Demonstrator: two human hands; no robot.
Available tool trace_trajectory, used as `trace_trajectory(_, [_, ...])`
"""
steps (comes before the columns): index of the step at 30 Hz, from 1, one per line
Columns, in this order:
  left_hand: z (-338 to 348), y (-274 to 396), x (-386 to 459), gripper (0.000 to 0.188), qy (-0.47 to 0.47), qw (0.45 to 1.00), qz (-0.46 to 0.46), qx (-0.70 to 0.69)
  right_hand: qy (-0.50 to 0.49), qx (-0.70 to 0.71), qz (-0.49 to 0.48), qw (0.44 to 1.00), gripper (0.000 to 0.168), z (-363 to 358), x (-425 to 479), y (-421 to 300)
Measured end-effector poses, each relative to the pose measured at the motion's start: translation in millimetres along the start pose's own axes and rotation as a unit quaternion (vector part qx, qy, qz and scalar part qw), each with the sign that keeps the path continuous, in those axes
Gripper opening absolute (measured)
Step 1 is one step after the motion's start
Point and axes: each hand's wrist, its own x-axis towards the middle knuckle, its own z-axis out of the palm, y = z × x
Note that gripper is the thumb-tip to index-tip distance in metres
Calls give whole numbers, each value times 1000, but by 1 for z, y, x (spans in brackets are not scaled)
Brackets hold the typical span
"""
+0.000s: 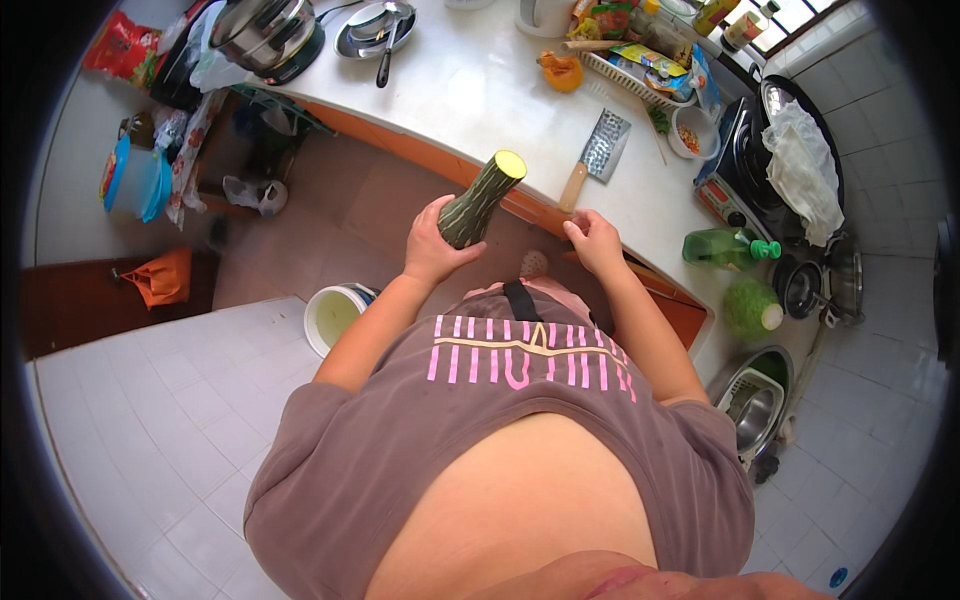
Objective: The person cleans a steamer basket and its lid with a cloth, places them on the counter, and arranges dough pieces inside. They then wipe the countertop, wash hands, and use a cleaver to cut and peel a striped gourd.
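A dark green striped squash [480,196] with a pale yellow cut end tilts up in my left hand [435,244], which grips its lower part in front of the counter edge. Near the counter's front edge, my right hand [594,240] has its fingers loosely curled; whether it holds something small I cannot tell. Just beyond it, a cleaver [600,154] with a wooden handle and a dimpled blade lies on the white countertop [480,97]. Farther back sits an orange pumpkin piece [562,73], beside a white basket [626,77] of packets.
A gas stove [739,172] with a pan, a green bottle [720,249] and a round green gourd [746,309] stand to the right. A steel pot [262,37] and a dish with a spoon [375,34] are at the back left. A white bucket [330,319] is on the floor.
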Motion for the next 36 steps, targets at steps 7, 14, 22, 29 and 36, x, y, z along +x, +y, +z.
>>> trace_trajectory(7, [11, -11, 39, 78, -25, 992, -28, 117, 16, -115, 37, 993, 49, 22, 76, 26])
trace_trajectory(14, [26, -10, 87, 76, -35, 975, -9, 218, -46, -133, 183, 973, 72, 13, 134, 14])
trace_trajectory(22, [70, -22, 162, 80, -124, 940, 69, 311, 88, 10, 222, 971, 85, -3, 119, 82])
trace_trajectory(29, [121, -32, 221, 85, -252, 866, 152, 404, 137, 189, 261, 937, 44, -59, 59, 59])
trace_trajectory(36, [141, -17, 249, 85, -351, 801, 141, 464, 190, 134, 184, 955, 33, -42, 45, -5])
